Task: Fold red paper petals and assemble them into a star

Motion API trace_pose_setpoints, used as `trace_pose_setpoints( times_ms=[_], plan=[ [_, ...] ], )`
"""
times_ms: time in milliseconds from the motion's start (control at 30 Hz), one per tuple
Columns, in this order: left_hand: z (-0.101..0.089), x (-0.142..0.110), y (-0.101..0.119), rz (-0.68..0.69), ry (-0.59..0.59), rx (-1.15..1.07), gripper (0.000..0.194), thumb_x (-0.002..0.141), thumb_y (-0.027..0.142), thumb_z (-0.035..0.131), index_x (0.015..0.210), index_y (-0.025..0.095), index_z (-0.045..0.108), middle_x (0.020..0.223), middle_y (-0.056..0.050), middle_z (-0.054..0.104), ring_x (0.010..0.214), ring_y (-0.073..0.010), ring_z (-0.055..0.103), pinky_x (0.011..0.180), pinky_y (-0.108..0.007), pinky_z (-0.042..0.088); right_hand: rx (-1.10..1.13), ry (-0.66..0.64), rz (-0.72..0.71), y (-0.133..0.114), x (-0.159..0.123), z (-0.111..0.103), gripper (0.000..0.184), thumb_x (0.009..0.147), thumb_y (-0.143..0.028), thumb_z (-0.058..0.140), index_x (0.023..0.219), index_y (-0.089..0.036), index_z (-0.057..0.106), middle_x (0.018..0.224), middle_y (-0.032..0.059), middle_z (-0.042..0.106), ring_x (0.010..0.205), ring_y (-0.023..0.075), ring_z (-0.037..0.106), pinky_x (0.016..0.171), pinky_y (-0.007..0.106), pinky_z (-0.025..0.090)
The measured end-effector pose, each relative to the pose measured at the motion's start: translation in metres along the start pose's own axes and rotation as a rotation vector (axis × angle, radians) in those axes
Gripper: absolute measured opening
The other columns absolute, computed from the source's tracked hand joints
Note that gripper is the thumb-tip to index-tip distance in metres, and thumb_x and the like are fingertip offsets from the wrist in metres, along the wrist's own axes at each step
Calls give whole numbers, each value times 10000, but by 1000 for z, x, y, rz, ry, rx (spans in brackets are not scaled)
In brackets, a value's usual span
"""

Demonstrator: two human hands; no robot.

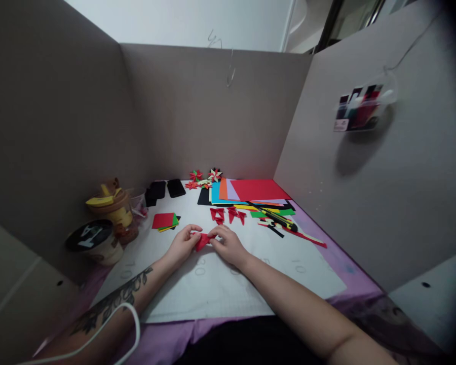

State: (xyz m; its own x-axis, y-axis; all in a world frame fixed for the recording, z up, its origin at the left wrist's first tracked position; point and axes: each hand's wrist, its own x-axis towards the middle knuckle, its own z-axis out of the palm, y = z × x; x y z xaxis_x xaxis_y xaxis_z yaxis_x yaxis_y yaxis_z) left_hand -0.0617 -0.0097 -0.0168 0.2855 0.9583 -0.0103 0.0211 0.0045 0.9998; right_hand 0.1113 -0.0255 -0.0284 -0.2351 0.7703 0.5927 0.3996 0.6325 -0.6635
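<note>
A small folded piece of red paper point(202, 242) is held between my two hands, just above the white sheet on the table. My left hand point(184, 242) pinches its left side between thumb and fingers. On the right side, my right hand point(227, 245) grips it the same way. Just beyond my hands lie several folded red paper pieces point(217, 215). To the left rests a small stack of square papers point(163, 220), red on top with green, yellow and black edges showing below.
Large coloured paper sheets point(260, 190) lie at the back right, a yellow-black utility knife point(277, 219) and paper strips before them. Finished paper stars point(215, 175) sit near the back wall. Tubs point(95, 241) stand left. Grey panels point(213, 111) enclose the table; a clear container point(359, 109) hangs right.
</note>
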Motion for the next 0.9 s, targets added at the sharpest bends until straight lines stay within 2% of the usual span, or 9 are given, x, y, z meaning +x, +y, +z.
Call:
trace_pose_setpoints(
  times_ms=[233, 500, 600, 700, 900],
  plan=[
    [1, -1, -1, 40, -52, 40, 316, 757, 382, 558, 968, 157, 488, 564, 33, 560, 471, -88, 464, 455, -182, 300, 12, -12, 34, -3, 1, -1, 107, 791, -142, 518, 771, -199, 606, 787, 21, 605, 804, 159, 538, 777, 297, 414],
    [3, -5, 5, 176, -12, 223, 198, 774, 311, 539, 910, 168, 536, 665, 15, 570, 570, -107, 513, 522, -199, 377, 185, 62, 293, -2, 3, 1, 60, 744, -210, 527, 734, -179, 577, 706, -7, 586, 664, 127, 523, 639, 247, 422],
    [5, -6, 5, 210, 5, 244, 187, 762, 312, 555, 881, 168, 549, 752, -11, 602, 638, -125, 554, 569, -215, 416, 214, 113, 305, -1, 4, 2, 29, 721, -197, 537, 730, -179, 558, 708, -10, 572, 663, 126, 512, 634, 246, 419],
    [6, -6, 6, 226, 32, 244, 206, 724, 304, 604, 868, 168, 551, 809, -30, 624, 708, -148, 589, 614, -229, 447, 215, 106, 291, -4, 4, 3, 17, 712, -185, 537, 725, -181, 547, 704, -10, 569, 666, 129, 517, 639, 250, 423],
    [7, -6, 1, 271, 44, 231, 221, 706, 272, 631, 874, 171, 529, 775, -27, 641, 743, -163, 618, 673, -259, 473, 205, 76, 236, -8, 2, 7, 51, 709, -158, 519, 740, -185, 548, 717, -14, 573, 693, 132, 540, 678, 261, 431]
  ],
)
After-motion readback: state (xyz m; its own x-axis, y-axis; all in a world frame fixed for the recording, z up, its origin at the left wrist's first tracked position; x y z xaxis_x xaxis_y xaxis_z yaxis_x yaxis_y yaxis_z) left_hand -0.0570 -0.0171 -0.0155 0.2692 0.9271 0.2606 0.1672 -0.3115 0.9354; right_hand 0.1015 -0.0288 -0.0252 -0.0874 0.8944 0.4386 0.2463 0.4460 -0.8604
